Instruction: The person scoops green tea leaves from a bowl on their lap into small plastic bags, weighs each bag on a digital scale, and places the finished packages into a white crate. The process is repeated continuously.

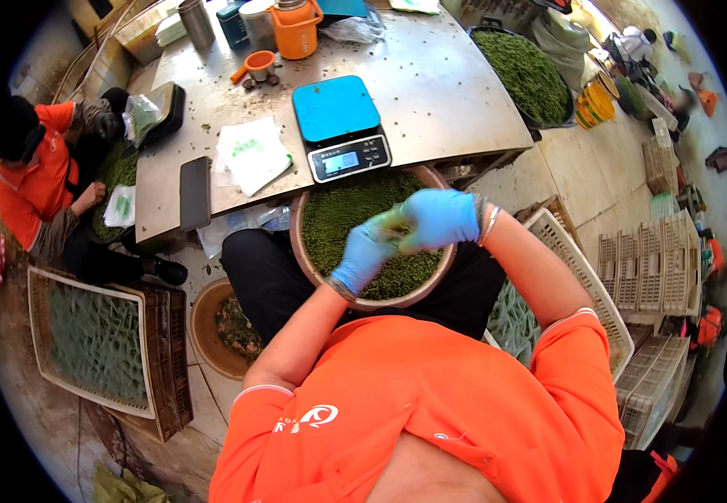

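Note:
Both my hands wear blue gloves and meet above a round basin (296, 239) filled with small green berries (363, 210), which look like green peppercorns. My left hand (363, 254) has its fingers against those of my right hand (442, 217). Green stains mark the gloves where they meet. Motion blur hides whether anything lies between the fingers. The basin rests between my knees, partly under the table edge. Just beyond it stands a digital scale (336, 108) with a blue platform and a lit display.
A metal-topped table (439, 94) holds a phone (195, 192), printed plastic bags (251, 154) and an orange jug (294, 31). A co-worker (43, 170) sits at left. Crates of filled bags (96, 342) flank me. A tub of green berries (520, 75) stands far right.

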Tool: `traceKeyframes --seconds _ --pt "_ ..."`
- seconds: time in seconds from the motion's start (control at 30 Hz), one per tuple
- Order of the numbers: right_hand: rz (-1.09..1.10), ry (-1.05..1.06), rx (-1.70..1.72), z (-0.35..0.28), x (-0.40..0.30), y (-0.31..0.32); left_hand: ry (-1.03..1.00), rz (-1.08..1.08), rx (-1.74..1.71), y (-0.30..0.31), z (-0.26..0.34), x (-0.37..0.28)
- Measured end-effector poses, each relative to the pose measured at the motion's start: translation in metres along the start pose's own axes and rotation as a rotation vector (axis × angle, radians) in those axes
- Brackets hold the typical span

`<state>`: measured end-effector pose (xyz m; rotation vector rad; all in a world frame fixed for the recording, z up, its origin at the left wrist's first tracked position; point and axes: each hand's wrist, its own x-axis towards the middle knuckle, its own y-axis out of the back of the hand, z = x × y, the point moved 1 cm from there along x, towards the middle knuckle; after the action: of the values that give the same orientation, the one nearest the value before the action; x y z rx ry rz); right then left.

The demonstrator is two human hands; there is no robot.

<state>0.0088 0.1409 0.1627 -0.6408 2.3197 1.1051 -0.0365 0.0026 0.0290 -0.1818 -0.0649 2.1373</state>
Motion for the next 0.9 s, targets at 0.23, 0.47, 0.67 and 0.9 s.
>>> traceKeyframes --seconds 0.23,0.47,0.67,0.9 --pt "-0.029 0.008 0.052 0.041 0.004 -0.039 0.024 -0.016 0.261 -0.013 -0.034 0.003" --pt "0.525 -0.139 -0.165 0.041 -0.039 -0.054 -0.088 -0.197 0.322 -0.031 -0.021 0.016" --pt "1.387 0.056 0.150 0.085 -0.089 -0.068 0.109 -0.330 0.222 -0.064 0.068 0.033" --pt "1.107 0.031 0.954 0.171 -0.179 -0.133 0.390 -0.792 0.217 -0.111 0.069 0.032"
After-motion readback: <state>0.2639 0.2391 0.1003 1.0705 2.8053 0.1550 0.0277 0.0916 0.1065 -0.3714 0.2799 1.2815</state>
